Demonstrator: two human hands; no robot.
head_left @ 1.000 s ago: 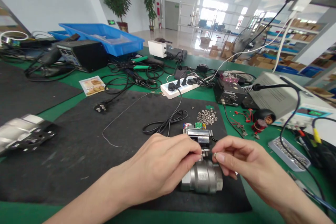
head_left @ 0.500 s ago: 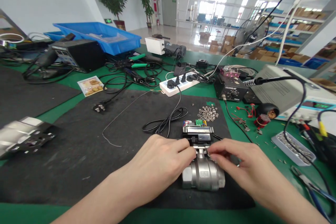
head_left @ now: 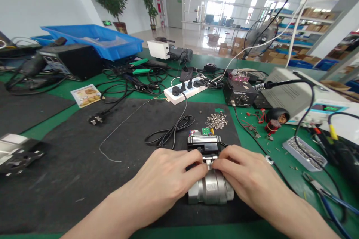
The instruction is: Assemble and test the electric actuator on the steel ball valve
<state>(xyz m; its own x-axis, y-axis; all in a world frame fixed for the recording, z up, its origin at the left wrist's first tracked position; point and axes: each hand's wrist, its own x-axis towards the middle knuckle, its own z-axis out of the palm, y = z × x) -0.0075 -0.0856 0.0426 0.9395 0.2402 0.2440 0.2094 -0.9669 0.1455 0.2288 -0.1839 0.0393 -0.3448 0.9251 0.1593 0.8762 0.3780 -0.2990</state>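
A metal ball valve (head_left: 211,188) lies on the black mat in front of me. Behind it, joined at the mounting plate, is a dark actuator (head_left: 204,142) with a small green circuit board (head_left: 205,132) on top. My left hand (head_left: 171,171) is closed in a pinch at the left of the valve's neck (head_left: 209,163). From the right, my right hand (head_left: 245,168) pinches at the same neck, its thumb and forefinger close to the left fingertips. Whatever small part sits between the fingers is hidden.
Beyond the actuator lies a pile of nuts (head_left: 217,120). To the right are a tray of small parts (head_left: 305,154), pliers (head_left: 322,190) and a power supply (head_left: 297,97). A power strip (head_left: 185,93) and coiled cable (head_left: 171,130) lie ahead; another valve (head_left: 17,153) is far left.
My right hand's fingers have come in closer around the valve's neck, nearer the left fingertips. The left hand stays at the neck. The whole view has shifted slightly, moving the scene leftward.
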